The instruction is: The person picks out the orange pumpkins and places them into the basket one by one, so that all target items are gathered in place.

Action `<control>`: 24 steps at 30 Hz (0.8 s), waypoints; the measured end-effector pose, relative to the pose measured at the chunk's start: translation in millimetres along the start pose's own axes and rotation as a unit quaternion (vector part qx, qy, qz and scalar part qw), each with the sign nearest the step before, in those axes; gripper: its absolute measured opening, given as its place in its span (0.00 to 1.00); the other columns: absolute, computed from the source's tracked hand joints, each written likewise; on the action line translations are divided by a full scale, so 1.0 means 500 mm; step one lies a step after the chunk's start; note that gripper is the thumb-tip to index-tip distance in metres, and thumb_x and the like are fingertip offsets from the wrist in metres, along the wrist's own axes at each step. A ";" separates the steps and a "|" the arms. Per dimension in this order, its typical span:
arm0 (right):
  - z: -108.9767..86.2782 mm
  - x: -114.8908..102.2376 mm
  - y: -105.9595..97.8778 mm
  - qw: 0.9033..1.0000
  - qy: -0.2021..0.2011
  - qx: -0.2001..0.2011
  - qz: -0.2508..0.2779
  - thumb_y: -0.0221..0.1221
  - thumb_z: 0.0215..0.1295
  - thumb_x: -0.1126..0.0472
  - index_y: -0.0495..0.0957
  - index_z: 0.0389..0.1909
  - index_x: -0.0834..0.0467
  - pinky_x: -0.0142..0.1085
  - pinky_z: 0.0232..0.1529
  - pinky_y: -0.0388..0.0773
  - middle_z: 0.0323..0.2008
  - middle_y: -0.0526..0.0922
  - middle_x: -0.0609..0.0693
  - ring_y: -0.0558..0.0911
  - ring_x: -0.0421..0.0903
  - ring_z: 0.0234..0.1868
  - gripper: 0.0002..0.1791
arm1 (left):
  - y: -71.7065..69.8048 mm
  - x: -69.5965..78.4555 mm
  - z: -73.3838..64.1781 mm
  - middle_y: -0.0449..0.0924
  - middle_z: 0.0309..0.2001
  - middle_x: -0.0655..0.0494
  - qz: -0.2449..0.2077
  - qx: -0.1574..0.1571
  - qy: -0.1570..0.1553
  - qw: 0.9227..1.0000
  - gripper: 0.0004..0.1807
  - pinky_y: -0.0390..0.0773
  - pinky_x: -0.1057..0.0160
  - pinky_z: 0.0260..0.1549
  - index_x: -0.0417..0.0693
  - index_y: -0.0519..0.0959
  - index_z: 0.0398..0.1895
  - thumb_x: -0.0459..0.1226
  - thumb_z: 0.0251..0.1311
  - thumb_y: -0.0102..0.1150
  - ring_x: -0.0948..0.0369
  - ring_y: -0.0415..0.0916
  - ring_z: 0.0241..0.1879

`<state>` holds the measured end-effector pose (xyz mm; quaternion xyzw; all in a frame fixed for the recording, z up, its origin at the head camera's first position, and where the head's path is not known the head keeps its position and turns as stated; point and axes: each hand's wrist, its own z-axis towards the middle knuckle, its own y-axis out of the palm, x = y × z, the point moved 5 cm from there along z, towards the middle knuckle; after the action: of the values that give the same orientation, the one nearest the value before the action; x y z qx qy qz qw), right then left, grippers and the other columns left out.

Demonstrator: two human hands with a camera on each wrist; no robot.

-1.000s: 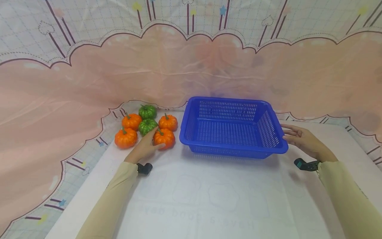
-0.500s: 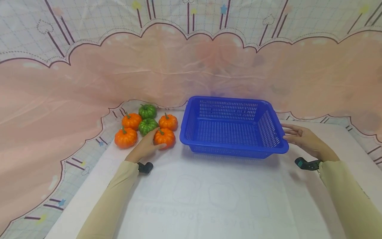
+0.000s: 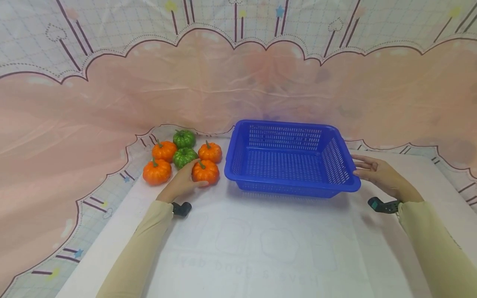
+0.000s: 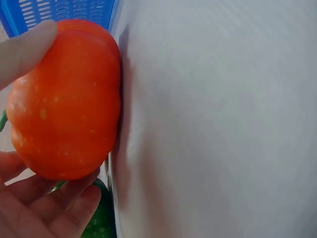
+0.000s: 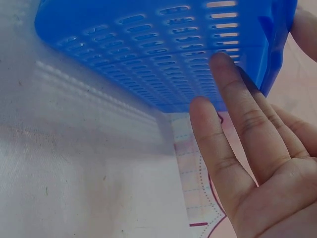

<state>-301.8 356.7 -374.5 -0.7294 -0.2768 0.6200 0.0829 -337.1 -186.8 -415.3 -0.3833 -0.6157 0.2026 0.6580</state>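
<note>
My left hand [image 3: 181, 182] holds the front right orange pumpkin [image 3: 207, 174] by its sides, thumb on one side and fingers on the other. In the left wrist view the thumb lies against the pumpkin [image 4: 69, 104], and the curled fingers [image 4: 74, 208] are at its opposite side. At the right end of the blue plastic basket [image 3: 292, 187] is my right hand [image 3: 381, 177]. Its thumb touches the rim, while fairly straight fingers [image 5: 247, 119] reach along the outer wall [image 5: 163, 54]. Whether every fingertip touches that wall, I cannot tell.
Beside the held pumpkin stand more orange pumpkins [image 3: 157, 172] and two green pumpkins [image 3: 184, 139], close together left of the basket. All rest on a white tabletop cloth [image 3: 261, 240]. A patterned curtain [image 3: 283, 82] hangs behind them.
</note>
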 end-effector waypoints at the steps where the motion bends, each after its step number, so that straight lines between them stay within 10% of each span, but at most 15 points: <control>1: 0.000 0.000 0.000 1.000 0.000 0.000 0.001 0.55 0.67 0.53 0.42 0.74 0.60 0.67 0.64 0.55 0.40 0.71 0.19 0.53 0.68 0.69 0.42 | -0.001 0.000 0.000 0.51 0.72 0.38 0.001 0.000 0.001 1.000 0.51 0.50 0.40 0.69 0.44 0.48 0.73 0.51 0.53 0.64 0.41 0.51 0.70; 20: -0.003 0.000 0.000 1.000 -0.009 -0.002 0.004 0.54 0.68 0.54 0.42 0.74 0.60 0.67 0.64 0.54 0.45 0.70 0.23 0.57 0.64 0.70 0.41 | -0.009 -0.007 0.002 0.58 0.70 0.39 0.024 -0.009 -0.001 1.000 0.52 0.58 0.42 0.67 0.43 0.52 0.72 0.47 0.48 0.70 0.42 0.58 0.68; 24: -0.003 0.002 0.002 1.000 -0.006 -0.001 -0.001 0.54 0.68 0.54 0.42 0.74 0.59 0.66 0.64 0.56 0.60 0.70 0.39 0.58 0.64 0.69 0.41 | -0.010 -0.002 -0.004 0.59 0.69 0.38 0.021 -0.003 0.009 1.000 0.50 0.59 0.42 0.66 0.42 0.53 0.71 0.47 0.48 0.70 0.42 0.59 0.67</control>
<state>-300.0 356.9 -375.5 -0.7254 -0.2786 0.6241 0.0817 -336.5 -191.0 -412.1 -0.3998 -0.6018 0.2112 0.6583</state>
